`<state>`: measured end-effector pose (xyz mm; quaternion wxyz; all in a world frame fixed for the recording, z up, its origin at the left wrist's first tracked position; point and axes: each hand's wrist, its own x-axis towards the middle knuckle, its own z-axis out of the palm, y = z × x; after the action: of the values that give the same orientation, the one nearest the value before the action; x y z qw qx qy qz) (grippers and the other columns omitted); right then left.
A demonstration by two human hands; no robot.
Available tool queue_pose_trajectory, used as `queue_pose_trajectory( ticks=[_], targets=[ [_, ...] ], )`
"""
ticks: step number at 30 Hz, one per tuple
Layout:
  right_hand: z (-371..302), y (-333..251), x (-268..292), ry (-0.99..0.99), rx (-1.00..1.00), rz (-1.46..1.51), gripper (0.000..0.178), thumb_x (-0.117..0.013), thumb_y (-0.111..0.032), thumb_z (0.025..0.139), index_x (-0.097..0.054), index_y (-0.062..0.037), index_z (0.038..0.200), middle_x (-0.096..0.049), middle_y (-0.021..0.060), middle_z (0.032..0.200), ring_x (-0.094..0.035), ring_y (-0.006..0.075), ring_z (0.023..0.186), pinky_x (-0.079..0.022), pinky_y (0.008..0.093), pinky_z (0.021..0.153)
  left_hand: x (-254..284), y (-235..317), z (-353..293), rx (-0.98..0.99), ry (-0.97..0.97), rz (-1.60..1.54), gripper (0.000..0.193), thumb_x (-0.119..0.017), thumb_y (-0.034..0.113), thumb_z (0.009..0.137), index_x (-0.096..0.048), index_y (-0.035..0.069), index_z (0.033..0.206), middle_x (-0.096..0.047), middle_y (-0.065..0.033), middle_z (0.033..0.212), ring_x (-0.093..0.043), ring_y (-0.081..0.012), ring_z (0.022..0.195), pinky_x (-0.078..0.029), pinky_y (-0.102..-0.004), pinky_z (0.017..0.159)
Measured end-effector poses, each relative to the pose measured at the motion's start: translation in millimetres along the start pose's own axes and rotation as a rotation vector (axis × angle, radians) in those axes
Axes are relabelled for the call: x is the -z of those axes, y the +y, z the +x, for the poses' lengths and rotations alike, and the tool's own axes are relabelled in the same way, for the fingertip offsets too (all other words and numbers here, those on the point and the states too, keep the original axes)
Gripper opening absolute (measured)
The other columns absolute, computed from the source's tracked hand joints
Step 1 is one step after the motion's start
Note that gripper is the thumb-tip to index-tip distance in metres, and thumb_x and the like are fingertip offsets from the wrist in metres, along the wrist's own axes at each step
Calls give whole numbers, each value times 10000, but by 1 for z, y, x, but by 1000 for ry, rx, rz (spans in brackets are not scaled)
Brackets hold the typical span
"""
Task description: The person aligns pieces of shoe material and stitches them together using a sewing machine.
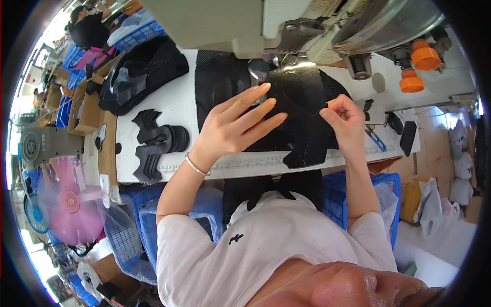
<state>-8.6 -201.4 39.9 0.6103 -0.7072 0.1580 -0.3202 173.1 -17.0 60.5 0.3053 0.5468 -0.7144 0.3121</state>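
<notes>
The left hand (230, 125) has its fingers extended and slightly apart, clamped on nothing; they reach over the black piece (302, 135), though I cannot tell how firmly they touch it. A pale bracelet (198, 166) circles the wrist below. The right hand (343, 118) has thumb and forefinger together in a pinch, by the right part of the black piece; what sits between the tips is too small to tell. The black piece lies between and beneath both hands, with a line of light stitches down its lower right part.

Just beyond the left fingertips is a round metal part (259, 70) of the sewing machine (220, 28), whose pale body stands over the work. Below the hands, a ruler strip (230, 162) runs along the front of the white table (126, 166). Left of the left hand is a row of notched black cut pieces (174, 138); farther up and left lies a larger black bundle (146, 71). Right of the right hand are blue-handled snips (376, 139), then a dark flat slab (407, 138); up and right are orange knobs (425, 55).

Well left of the left hand stands a pink fan (71, 202); farthest, up and left, is a co-worker (88, 28) in dark clothing.
</notes>
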Motion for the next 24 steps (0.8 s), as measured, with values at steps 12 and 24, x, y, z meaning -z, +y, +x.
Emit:
queue_pose_trajectory(
  ticks=[12,24],
  targets=[
    [1,13,-6,4,-190,317,141,-686,-5,840,-565,-76,850,-549,-44,770,-456,5,682,-361,171,623,-13,3,-3,-205,94,254,281,-732,21,679,-746,113,945,-618,-46,866,-683,-230,926,-591,-323,826],
    [-4,12,-17,35,-129,248,205,-623,-112,924,-573,-54,734,-439,-99,669,-351,-13,609,-287,182,548,-16,0,-5,-188,166,225,224,-752,51,688,-744,95,908,-637,-48,835,-695,-229,881,-604,-318,772]
  ],
)
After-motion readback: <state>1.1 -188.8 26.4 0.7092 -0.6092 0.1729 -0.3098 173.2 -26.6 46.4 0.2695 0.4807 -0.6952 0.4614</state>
